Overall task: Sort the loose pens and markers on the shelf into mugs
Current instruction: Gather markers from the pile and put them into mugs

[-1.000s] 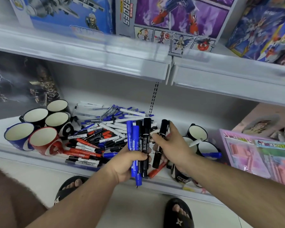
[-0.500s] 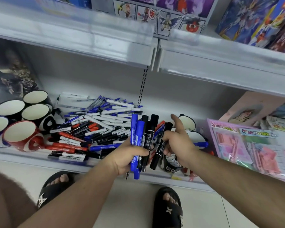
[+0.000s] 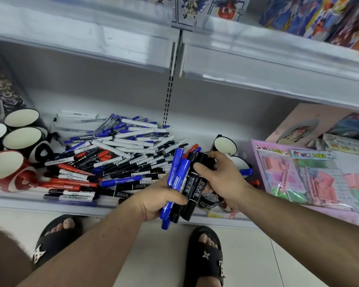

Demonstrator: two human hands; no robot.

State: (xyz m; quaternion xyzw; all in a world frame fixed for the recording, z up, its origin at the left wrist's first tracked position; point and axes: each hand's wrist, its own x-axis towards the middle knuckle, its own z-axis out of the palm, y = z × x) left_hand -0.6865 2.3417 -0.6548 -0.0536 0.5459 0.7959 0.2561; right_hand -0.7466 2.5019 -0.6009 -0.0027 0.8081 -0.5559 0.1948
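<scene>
Nearest, two feet in black slides [image 3: 205,258] stand on the pale tiled floor [image 3: 255,251]. Above them the left hand [image 3: 161,200] has its grip clenched around a bundle of thick markers [image 3: 183,183], blue ones on the left and black ones on the right, held upright over the shelf's front edge. The right hand [image 3: 222,176] grips the black cap end of the rightmost black marker [image 3: 197,188] in that bundle. Behind the hands, the shelf [image 3: 19,198] carries a loose heap of pens and markers [image 3: 116,156] in red, blue, black and white. Left of the heap stand a red mug [image 3: 6,171] and black mugs [image 3: 23,140]; right of it, partly hidden by the right hand, more mugs [image 3: 225,145], one holding a blue marker [image 3: 246,172]. A pink toy package [image 3: 294,175] lies further right.
</scene>
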